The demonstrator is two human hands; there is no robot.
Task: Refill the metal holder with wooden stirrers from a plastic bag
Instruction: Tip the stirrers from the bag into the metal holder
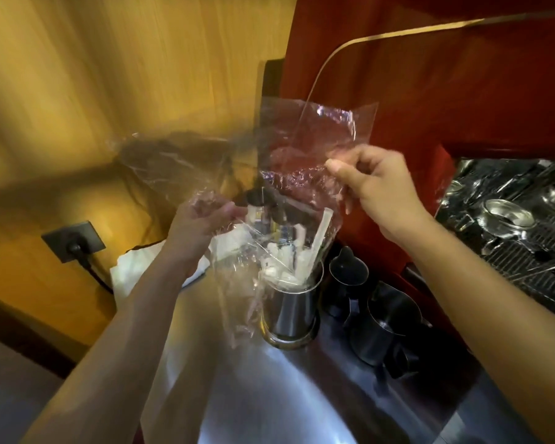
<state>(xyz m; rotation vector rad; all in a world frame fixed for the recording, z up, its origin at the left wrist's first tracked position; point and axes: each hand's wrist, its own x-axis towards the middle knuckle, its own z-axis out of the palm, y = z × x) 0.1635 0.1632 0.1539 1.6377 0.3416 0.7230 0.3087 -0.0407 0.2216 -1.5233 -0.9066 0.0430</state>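
A clear crumpled plastic bag (305, 149) hangs upended over the metal holder (290, 310), a shiny steel cylinder standing on the steel counter. Pale wooden stirrers (314, 248) stick out of the holder's mouth, and the bag's lower end drapes around them. My left hand (202, 229) grips the bag's left side just above and left of the holder. Up at the right, my right hand (377, 184) pinches the bag's edge between thumb and fingers. The view is motion-blurred.
Two dark metal pitchers (383, 328) stand right of the holder. A red espresso machine (430, 75) with a drip grate (526, 248) fills the right side. White cloth (135, 270) lies behind the holder on the left, near a wall socket (74, 241) with a plugged cable.
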